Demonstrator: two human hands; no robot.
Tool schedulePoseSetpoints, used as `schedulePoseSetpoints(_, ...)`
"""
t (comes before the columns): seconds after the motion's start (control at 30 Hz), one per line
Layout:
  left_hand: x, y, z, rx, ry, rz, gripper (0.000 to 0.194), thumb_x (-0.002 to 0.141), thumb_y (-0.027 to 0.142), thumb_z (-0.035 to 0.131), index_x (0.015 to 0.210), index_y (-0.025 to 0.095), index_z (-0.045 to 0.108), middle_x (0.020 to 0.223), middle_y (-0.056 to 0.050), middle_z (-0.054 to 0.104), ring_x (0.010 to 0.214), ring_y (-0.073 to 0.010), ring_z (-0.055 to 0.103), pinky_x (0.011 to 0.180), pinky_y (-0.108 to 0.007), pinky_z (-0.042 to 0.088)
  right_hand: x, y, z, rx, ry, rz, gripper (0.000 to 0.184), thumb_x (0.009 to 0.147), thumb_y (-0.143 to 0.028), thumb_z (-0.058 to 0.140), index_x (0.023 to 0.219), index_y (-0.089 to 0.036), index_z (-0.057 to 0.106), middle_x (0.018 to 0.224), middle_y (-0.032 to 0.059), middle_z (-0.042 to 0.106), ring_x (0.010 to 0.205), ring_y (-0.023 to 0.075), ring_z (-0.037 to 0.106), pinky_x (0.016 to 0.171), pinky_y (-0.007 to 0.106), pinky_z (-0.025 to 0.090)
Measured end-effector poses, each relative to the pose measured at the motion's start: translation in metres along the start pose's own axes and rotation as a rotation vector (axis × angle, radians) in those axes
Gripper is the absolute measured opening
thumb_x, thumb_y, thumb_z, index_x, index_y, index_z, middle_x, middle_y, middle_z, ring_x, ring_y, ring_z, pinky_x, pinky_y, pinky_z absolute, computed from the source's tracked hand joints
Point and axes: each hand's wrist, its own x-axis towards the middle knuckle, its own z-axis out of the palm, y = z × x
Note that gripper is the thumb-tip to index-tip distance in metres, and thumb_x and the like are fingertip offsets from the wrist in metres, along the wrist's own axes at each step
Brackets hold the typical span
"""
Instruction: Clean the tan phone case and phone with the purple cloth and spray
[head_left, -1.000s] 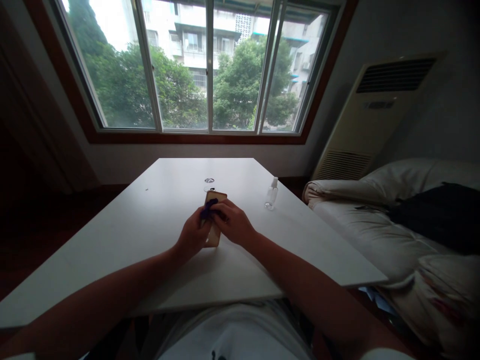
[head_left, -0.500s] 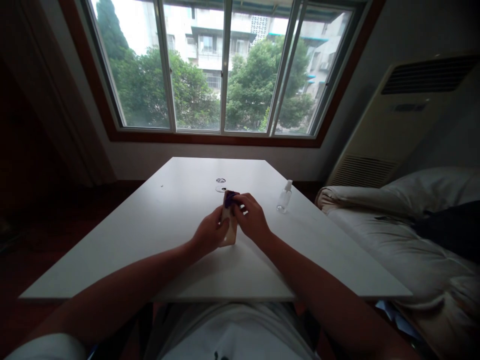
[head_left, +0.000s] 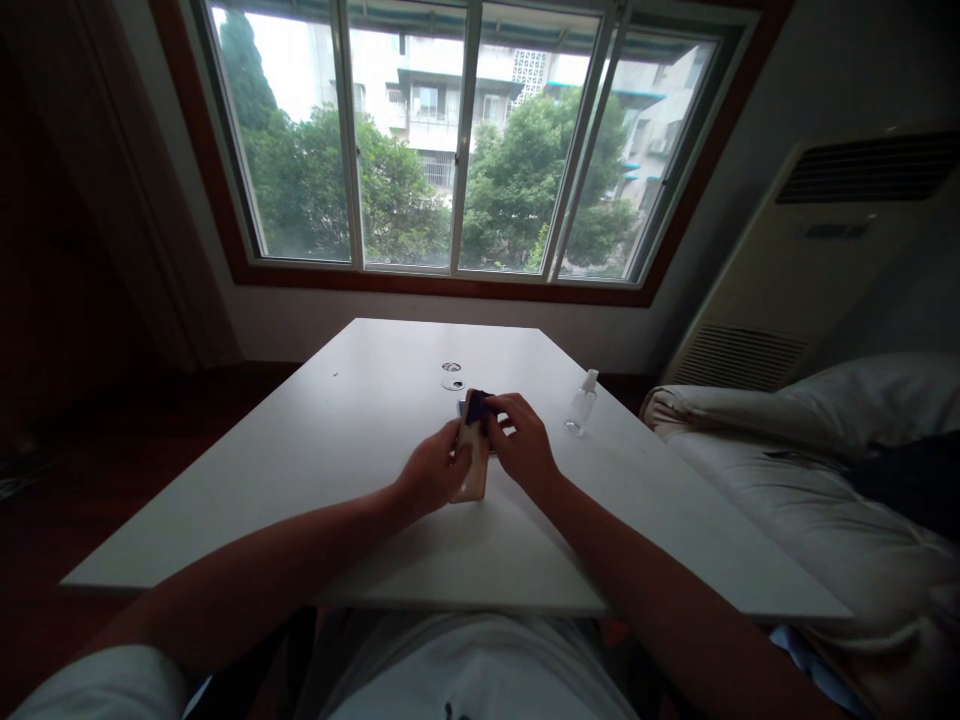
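A tan phone [head_left: 475, 462] stands tilted on the white table [head_left: 360, 450], in front of me. My left hand [head_left: 433, 477] is closed round its left edge and holds it up. My right hand [head_left: 523, 442] pinches a small dark purple cloth [head_left: 477, 403] against the top end of the phone. Both forearms reach in from the bottom of the view.
A small clear spray bottle [head_left: 582, 403] stands on the table to the right of my hands. Two small round caps [head_left: 452, 376] lie beyond the phone. A bed with pale bedding [head_left: 787, 470] adjoins the table's right side. A window [head_left: 465, 140] and an air conditioner [head_left: 817, 250] stand behind.
The purple cloth in my right hand has moved from the middle of the phone up to its top end. The phone stands steeper. The view has shifted left.
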Motion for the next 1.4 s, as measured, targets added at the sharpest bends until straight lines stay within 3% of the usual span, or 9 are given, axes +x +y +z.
schedulePoseSetpoints(0.47,-0.004,-0.002,0.008,0.028,0.014,-0.003,0.024,0.09,0.02,0.051,0.114,0.018,0.054,0.092,-0.004,0.066,0.075,-0.0179,0.059,0.067,-0.029,0.044,-0.006,-0.015,-0.004,-0.022,-0.036,-0.144,0.023,0.09,-0.014,0.056,0.109,-0.023,0.064,0.107,0.0067,0.063,0.099,0.0211,0.063,0.086,0.037,0.056)
schedulePoseSetpoints(0.67,-0.003,-0.008,0.013,-0.057,0.081,0.028,0.048,0.09,0.022,0.056,0.136,0.017,0.044,0.116,-0.012,0.065,0.101,-0.0245,0.064,0.087,-0.038,0.05,-0.01,-0.023,-0.005,-0.065,-0.099,-0.307,0.027,0.09,-0.015,0.057,0.114,-0.024,0.064,0.11,0.0078,0.063,0.104,0.0227,0.061,0.091,0.04,0.053)
schedulePoseSetpoints(0.97,-0.003,-0.002,0.02,-0.157,0.134,0.041,0.046,0.091,0.018,0.051,0.137,0.019,0.044,0.128,-0.012,0.062,0.112,-0.0231,0.063,0.095,-0.038,0.049,-0.009,-0.025,0.002,-0.075,-0.088,-0.223,0.027,0.089,-0.014,0.056,0.113,-0.024,0.064,0.109,0.0079,0.064,0.106,0.0243,0.06,0.094,0.041,0.052)
schedulePoseSetpoints(1.13,-0.005,-0.004,0.023,-0.104,0.161,-0.014,0.042,0.09,0.017,0.052,0.132,0.019,0.047,0.113,-0.01,0.067,0.098,-0.0232,0.066,0.087,-0.038,0.051,-0.009,-0.027,0.006,-0.077,-0.062,-0.154,0.025,0.09,-0.014,0.056,0.111,-0.024,0.064,0.109,0.0082,0.063,0.103,0.0243,0.061,0.092,0.042,0.052)
schedulePoseSetpoints(1.4,-0.008,-0.004,0.021,-0.053,0.148,0.013,0.038,0.094,0.023,0.05,0.131,0.019,0.047,0.109,-0.009,0.068,0.094,-0.0231,0.067,0.083,-0.037,0.051,-0.008,-0.024,0.0,-0.051,-0.073,-0.197,0.024,0.091,-0.015,0.056,0.112,-0.024,0.064,0.108,0.0073,0.063,0.103,0.0227,0.061,0.093,0.04,0.052)
